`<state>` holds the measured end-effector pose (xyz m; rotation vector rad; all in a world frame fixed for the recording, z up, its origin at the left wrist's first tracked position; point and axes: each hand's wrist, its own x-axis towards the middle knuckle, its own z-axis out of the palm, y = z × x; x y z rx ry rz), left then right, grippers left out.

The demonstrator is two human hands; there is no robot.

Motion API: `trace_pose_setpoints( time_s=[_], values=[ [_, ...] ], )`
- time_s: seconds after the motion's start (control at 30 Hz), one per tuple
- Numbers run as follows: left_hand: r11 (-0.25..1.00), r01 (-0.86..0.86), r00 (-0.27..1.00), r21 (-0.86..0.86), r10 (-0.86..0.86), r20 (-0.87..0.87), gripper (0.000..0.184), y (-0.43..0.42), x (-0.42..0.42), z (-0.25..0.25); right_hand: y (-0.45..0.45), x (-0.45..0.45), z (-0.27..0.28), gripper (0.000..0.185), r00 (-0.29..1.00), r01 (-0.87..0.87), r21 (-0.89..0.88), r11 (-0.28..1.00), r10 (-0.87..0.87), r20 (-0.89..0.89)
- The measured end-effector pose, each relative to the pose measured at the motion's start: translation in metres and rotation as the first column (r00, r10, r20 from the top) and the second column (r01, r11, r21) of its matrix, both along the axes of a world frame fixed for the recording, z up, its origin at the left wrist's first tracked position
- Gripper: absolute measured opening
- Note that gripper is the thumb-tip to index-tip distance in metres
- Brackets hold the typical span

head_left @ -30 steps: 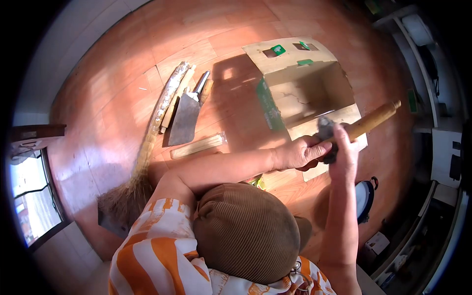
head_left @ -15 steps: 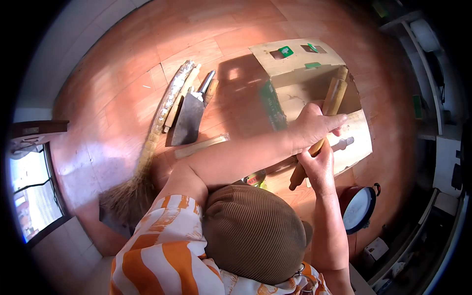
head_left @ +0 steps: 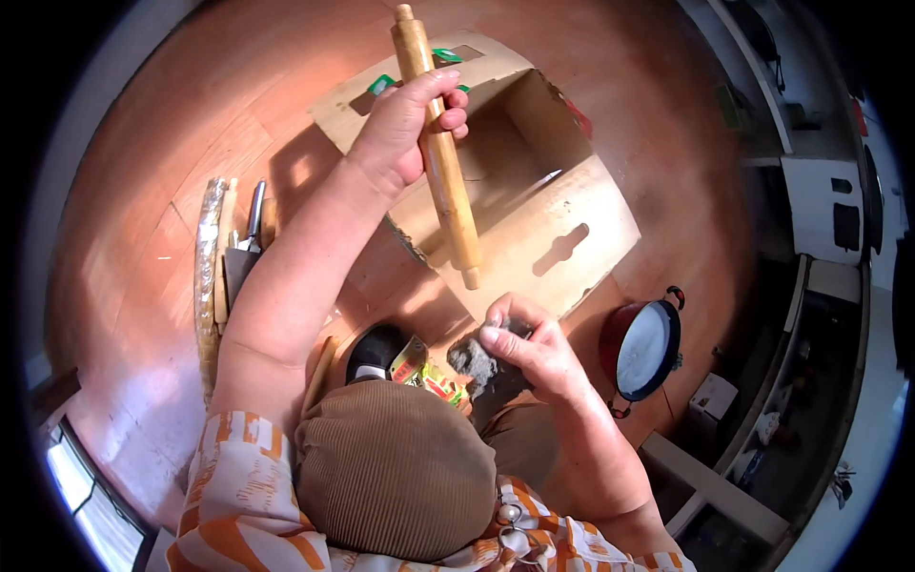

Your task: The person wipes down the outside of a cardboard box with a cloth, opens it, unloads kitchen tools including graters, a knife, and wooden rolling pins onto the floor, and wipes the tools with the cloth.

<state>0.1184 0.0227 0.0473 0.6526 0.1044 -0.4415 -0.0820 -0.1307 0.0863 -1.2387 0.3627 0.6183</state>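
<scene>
My left hand (head_left: 398, 133) is wrapped round the upper part of a wooden rolling pin (head_left: 448, 191), which slants over the open cardboard box (head_left: 596, 205). The pin's lower end stops above the box's near flap. Lower down, my right hand (head_left: 538, 353) pinches a crumpled grey rag (head_left: 475, 364) between thumb and fingers. The rag is apart from the pin and hangs in front of my knee. Beside the rag, a bright yellow and red packet (head_left: 438, 383) lies on the floor.
On the left, a foil-wrapped broom handle (head_left: 208, 248) lies beside a wooden stick and a cleaver (head_left: 238, 272), partly behind my left arm. A dark red two-handled pot (head_left: 643, 353) stands right of my right hand. Shelving (head_left: 791, 315) runs along the right side.
My left hand has raised the rolling pin up and left. My right hand has come off the pin and drawn down toward me, the grey rag now showing in it. The view has shifted.
</scene>
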Motion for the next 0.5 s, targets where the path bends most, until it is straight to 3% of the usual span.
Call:
trace_pose_setpoints(
  time_s=[0.07, 0.13, 0.2, 0.23, 0.27, 0.33, 0.4, 0.47, 0.5],
  values=[
    [0.999, 0.043, 0.999, -0.003, -0.042, 0.016, 0.015, -0.008, 0.006, 0.002, -0.019, 0.019, 0.014, 0.016, 0.975, 0.181, -0.125, 0.975, -0.161, 0.155],
    [0.997, 0.069, 0.998, -0.029, -0.069, -0.002, 0.015, -0.019, 0.012, -0.004, -0.028, 0.045, 0.025, 0.016, 0.884, 0.394, -0.025, 0.919, -0.372, 0.283],
    [0.995, 0.090, 0.996, -0.049, -0.091, -0.018, 0.015, -0.030, 0.018, -0.008, -0.038, 0.068, 0.020, 0.021, 0.844, 0.412, -0.140, 0.900, -0.319, 0.432],
    [0.992, 0.106, 0.994, -0.069, -0.109, -0.029, 0.016, -0.034, 0.019, -0.009, -0.041, 0.075, 0.016, 0.027, 0.864, 0.316, -0.248, 0.916, -0.170, 0.474],
    [0.989, 0.120, 0.991, -0.090, -0.124, -0.041, 0.016, -0.039, 0.019, -0.010, -0.036, 0.080, 0.012, 0.028, 0.900, 0.222, -0.241, 0.945, -0.103, 0.424],
    [0.988, 0.113, 0.991, -0.103, -0.120, -0.060, 0.016, -0.045, 0.020, -0.008, -0.018, 0.085, -0.005, 0.026, 0.683, 0.147, -0.583, 0.799, 0.344, 0.644],
    [0.994, 0.096, 0.995, 0.044, -0.095, -0.037, 0.015, -0.045, 0.022, -0.009, 0.004, 0.078, -0.026, 0.025, 0.640, 0.318, -0.729, 0.606, 0.430, 0.637],
    [0.992, 0.073, 0.997, 0.102, -0.070, -0.032, 0.016, -0.042, 0.026, -0.013, 0.000, 0.070, -0.032, 0.019, 0.685, 0.255, -0.705, 0.662, 0.391, 0.615],
    [0.987, 0.036, 0.999, 0.156, -0.034, -0.011, 0.016, -0.038, 0.033, -0.014, -0.003, 0.061, -0.031, 0.017, 0.751, 0.097, -0.760, 0.643, 0.454, 0.479]
  ],
)
